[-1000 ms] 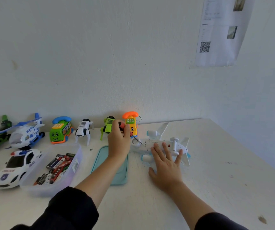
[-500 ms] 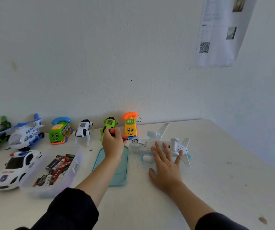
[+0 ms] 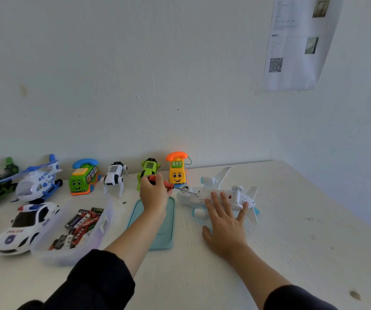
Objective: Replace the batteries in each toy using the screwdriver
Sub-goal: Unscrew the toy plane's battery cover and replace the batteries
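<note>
A white toy airplane (image 3: pixel 236 193) lies belly-up on the white table, right of centre. My right hand (image 3: pixel 223 220) presses flat on it with straight, spread fingers. My left hand (image 3: pixel 154 194) grips a screwdriver (image 3: pixel 165 184) with a red and black handle; its thin metal shaft points right and its tip touches the plane's underside near the nose. A clear tub of batteries (image 3: pixel 79 227) stands at the left front.
A teal lid (image 3: pixel 164 229) lies under my left forearm. Along the wall stand a yellow phone toy (image 3: pixel 177 170), a green robot dog (image 3: pixel 148 168), a white robot dog (image 3: pixel 114 175), a green bus phone (image 3: pixel 82 177) and a helicopter (image 3: pixel 37 180). A police car (image 3: pixel 25 227) sits front left.
My left hand has come down and back a little from the yellow phone toy, tilting the screwdriver so its tip meets the plane's underside. My right hand stays pressed on the plane.
</note>
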Demonstrator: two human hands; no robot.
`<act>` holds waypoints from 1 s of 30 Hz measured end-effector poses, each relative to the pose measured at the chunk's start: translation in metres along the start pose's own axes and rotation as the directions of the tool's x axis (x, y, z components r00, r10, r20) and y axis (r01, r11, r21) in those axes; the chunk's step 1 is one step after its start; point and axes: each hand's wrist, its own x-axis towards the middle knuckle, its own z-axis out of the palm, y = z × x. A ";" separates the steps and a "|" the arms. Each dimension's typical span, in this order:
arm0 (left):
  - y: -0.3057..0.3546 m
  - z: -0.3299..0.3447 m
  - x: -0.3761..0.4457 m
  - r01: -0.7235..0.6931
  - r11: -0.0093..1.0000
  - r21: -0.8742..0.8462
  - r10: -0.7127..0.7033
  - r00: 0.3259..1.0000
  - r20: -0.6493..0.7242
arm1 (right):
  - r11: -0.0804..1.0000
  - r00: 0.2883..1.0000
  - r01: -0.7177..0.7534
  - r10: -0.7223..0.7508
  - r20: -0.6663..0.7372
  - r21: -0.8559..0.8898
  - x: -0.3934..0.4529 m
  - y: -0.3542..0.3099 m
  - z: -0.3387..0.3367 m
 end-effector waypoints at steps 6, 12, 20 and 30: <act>0.038 -0.022 0.013 -0.385 0.839 0.385 0.397 0.916 0.052 | 1.000 0.997 0.012 -0.012 -0.077 0.006 -0.002 0.002 0.001; 0.026 -0.078 0.040 -0.355 -0.160 0.921 -0.092 0.934 0.345 | 0.998 0.984 -0.044 0.052 -0.173 0.051 -0.005 0.000 -0.007; 0.008 -0.093 0.017 -0.309 -0.408 0.859 -0.161 0.950 0.266 | 0.912 0.917 -0.301 0.357 -0.178 0.281 -0.006 0.001 -0.019; -0.011 -0.042 -0.001 -0.884 -0.393 0.252 0.283 0.145 0.948 | 0.581 0.662 -0.654 0.749 -0.004 0.484 0.003 0.066 -0.032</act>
